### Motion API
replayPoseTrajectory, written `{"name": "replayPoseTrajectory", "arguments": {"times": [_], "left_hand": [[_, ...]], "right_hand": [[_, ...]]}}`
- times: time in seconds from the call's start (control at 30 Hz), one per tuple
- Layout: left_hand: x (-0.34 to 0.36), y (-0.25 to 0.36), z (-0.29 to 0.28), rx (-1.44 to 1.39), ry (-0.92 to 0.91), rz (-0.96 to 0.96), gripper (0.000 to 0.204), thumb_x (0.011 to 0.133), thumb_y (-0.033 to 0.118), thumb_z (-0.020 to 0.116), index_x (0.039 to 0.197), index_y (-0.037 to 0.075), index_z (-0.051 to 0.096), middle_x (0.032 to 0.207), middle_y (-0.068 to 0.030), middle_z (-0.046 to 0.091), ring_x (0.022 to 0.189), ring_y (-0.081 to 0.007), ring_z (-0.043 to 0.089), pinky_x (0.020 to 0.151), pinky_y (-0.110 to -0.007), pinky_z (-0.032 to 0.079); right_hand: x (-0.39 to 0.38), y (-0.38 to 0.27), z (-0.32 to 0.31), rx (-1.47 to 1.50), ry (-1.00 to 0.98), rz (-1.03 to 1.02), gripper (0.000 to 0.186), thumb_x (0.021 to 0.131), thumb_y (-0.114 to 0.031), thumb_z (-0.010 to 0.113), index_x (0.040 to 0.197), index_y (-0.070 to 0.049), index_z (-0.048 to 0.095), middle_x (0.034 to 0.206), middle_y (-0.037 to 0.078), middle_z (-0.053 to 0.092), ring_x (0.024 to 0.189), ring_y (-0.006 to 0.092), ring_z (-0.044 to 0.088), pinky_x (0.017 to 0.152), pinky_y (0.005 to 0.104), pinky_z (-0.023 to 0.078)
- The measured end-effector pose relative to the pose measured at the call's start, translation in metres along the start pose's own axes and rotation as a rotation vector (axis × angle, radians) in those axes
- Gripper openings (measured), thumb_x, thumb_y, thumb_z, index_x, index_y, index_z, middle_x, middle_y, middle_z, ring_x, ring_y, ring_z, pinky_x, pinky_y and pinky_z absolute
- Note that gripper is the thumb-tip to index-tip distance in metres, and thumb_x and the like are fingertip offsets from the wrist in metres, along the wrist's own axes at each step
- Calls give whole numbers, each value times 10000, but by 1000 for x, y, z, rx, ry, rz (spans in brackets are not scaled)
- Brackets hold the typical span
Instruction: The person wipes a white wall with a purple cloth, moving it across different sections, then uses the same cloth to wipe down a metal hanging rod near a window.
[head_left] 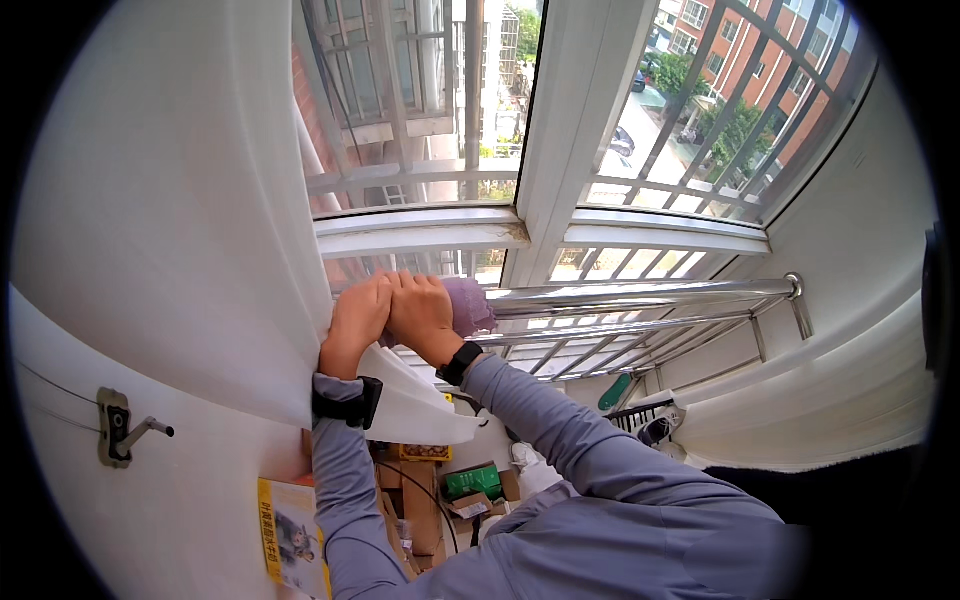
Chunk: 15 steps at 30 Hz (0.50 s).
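Low in the view, brown cardboard boxes [424, 515] with a green rectangular box [473, 482] among them; contents too small to tell. Higher up, around a shiny tubular metal rail [640, 297], mauve scalloped-edge cloth [467, 305] under the curled grip of the right hand [418, 308], beside the left hand [360, 310], grip there impossible to tell.

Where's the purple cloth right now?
In the head view, just left of centre: the purple cloth is on the top metal rail, showing just right of the right hand.
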<state>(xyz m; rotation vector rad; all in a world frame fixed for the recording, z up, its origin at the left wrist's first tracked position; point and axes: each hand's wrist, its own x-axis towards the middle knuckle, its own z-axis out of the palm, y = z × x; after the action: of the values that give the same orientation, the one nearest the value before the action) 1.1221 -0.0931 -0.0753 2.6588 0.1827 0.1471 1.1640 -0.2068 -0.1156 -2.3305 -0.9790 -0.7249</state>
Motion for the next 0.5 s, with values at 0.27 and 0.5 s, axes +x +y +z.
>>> {"name": "replayPoseTrajectory", "arguments": {"times": [0.27,0.5], "left_hand": [[-8,-110,-26,-118,258,-69,485,976,369,300,1126,11,591,1085,-264,583,1001,-433,539,862,-449,428],[-26,-166,-68,-376,272,-193,448,992,331,266,990,-14,551,978,-219,597,909,-370,540,827,-385,413]], "right_hand": [[44,-89,80,-49,-127,-37,310,769,-239,563,1009,-51,619,865,90,622,775,263,610,726,357,440],[80,-158,96,-45,-528,-91,472,676,-286,697,1051,-56,527,944,88,589,852,245,597,736,359,429]]}}
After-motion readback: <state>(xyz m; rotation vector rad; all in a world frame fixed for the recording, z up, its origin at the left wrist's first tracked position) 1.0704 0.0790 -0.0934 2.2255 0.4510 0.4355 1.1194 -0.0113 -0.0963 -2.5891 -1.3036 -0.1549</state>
